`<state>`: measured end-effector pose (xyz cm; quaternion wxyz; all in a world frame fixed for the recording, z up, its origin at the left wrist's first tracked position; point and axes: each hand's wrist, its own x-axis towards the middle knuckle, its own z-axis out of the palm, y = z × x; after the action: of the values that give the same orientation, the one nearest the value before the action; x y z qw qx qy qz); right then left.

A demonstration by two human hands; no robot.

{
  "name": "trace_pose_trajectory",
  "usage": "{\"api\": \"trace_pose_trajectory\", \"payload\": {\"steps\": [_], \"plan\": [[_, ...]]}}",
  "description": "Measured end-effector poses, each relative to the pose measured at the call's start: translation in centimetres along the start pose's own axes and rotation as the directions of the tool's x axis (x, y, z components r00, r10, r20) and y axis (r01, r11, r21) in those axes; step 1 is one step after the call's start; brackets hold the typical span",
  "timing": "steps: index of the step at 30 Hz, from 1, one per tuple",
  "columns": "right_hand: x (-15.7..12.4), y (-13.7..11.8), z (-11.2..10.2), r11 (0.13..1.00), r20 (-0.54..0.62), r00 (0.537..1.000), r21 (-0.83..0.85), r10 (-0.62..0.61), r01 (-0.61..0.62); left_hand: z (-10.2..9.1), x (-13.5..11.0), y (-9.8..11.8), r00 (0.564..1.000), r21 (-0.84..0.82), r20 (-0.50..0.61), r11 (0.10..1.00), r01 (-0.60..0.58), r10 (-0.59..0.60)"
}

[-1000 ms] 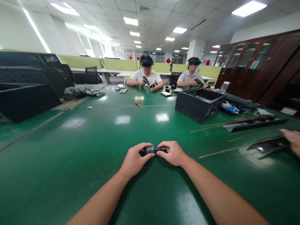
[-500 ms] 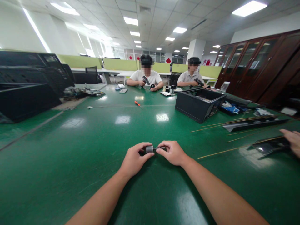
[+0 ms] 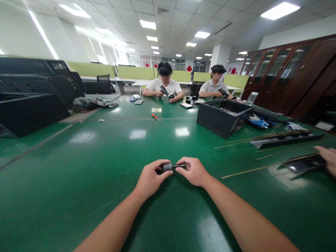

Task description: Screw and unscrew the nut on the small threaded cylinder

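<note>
Over the green table (image 3: 105, 182), both of my hands meet on one small part. My left hand (image 3: 151, 178) is closed round a short grey cylinder (image 3: 167, 166). My right hand (image 3: 193, 170) pinches the thin dark threaded rod (image 3: 179, 165) that sticks out of the cylinder's right end. The piece is held just above the tabletop, lying level between the two hands.
A black open case (image 3: 223, 116) stands at the right middle, with black panels (image 3: 280, 138) and thin brass rods (image 3: 246, 170) beside it. Another person's hand (image 3: 328, 158) rests on a black panel at the right edge. Two people sit at the far end. An orange screwdriver (image 3: 155, 117) lies mid-table; black cases (image 3: 31, 98) stand left.
My hands stay in nearly the same place. The fingers of my right hand have shifted slightly on the rod. Nothing else has moved.
</note>
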<state>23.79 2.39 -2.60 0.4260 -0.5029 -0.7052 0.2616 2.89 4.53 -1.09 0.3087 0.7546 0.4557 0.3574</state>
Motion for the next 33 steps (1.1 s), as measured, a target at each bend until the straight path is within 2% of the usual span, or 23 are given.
{"api": "trace_pose_trajectory", "payload": {"steps": [19, 33], "plan": [[0.05, -0.04, -0.19, 0.995, 0.017, 0.996, 0.051, 0.083, -0.084, -0.17, 0.02, -0.03, 0.999, 0.002, -0.030, 0.999, 0.035, -0.035], [0.17, 0.48, -0.09, 0.991, 0.013, 0.996, 0.102, 0.088, -0.089, -0.35, 0.05, 0.24, 0.998, 0.001, -0.062, 1.000, 0.018, -0.018]]}}
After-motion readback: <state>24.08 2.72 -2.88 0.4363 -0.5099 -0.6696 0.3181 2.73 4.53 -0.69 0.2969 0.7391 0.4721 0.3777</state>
